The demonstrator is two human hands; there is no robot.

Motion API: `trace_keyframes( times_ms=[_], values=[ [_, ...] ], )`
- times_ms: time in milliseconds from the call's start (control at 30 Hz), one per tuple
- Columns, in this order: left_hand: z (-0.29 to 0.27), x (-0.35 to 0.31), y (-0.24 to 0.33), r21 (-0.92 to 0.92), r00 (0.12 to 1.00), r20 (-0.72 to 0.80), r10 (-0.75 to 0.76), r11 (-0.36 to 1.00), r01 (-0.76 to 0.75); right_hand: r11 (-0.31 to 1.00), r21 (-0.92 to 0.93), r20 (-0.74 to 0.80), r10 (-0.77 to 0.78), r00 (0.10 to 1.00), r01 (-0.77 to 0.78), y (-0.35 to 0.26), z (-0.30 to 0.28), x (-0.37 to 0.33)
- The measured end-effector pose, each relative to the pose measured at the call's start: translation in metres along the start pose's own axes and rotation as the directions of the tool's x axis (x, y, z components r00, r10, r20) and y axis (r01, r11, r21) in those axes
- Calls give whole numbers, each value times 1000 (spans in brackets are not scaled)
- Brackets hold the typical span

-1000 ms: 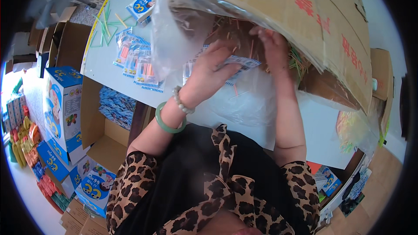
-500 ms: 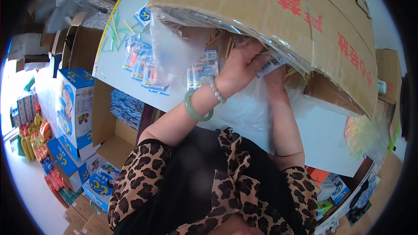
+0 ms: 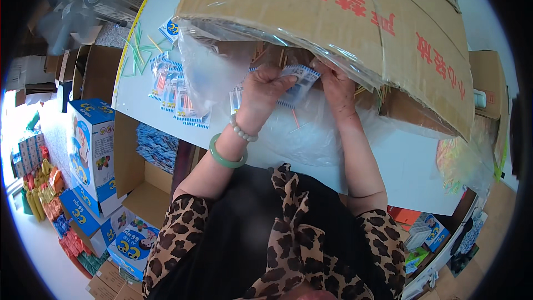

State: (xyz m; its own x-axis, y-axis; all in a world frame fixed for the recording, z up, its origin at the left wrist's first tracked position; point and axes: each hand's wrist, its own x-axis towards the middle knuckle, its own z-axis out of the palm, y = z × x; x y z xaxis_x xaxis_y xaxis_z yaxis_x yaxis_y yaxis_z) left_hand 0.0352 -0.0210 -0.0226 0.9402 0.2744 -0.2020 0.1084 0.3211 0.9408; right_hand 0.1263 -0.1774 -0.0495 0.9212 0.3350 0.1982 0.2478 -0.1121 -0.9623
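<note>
A small clear packet (image 3: 301,86) with blue-striped ends is held up in front of the open mouth of the large cardboard box, tilted, between the two hands. The left hand (image 3: 260,90) pinches its left side between thumb and fingers. The right hand (image 3: 337,89) is at its far right corner, fingers bent; whether they close on the film I cannot tell, as the fingertips are partly hidden.

The packet looks very light and limp, its film probably slick and quick to crease. It would best be taken by the striped end seals, flat between thumb and forefinger, with little squeeze on the middle, since any thin sticks inside could snap.

Around it, the cardboard box (image 3: 322,5) lies with its mouth facing near, lined with loose clear plastic (image 3: 305,141), thin sticks (image 3: 383,93) showing inside. To the left, similar packets (image 3: 180,97) overlap on the pale tabletop (image 3: 411,172), with loose green sticks (image 3: 136,55) farther off. Near left, beside the tabletop, an open carton (image 3: 147,180) contains a blue-and-white pile (image 3: 157,145).
</note>
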Motion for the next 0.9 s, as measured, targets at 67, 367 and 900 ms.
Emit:
trace_keyframes(
  times_ms=[67, 367, 900],
  values=[
    [-2, 0, 7, 110, 999, -16, -32, 993, 33, 998, -15, 24, 57, 998, -56, -3, -1, -2],
    [4, 1, 14, 66, 993, -88, -75, 995, 81, 804, -556, 59, -214, 975, 210, 13, -4, -4],
    [7, -2, 15, 246, 987, 31, 157, 956, -160, 830, -500, -15, -296, 955, 249, -47, 4, -14]
  ],
)
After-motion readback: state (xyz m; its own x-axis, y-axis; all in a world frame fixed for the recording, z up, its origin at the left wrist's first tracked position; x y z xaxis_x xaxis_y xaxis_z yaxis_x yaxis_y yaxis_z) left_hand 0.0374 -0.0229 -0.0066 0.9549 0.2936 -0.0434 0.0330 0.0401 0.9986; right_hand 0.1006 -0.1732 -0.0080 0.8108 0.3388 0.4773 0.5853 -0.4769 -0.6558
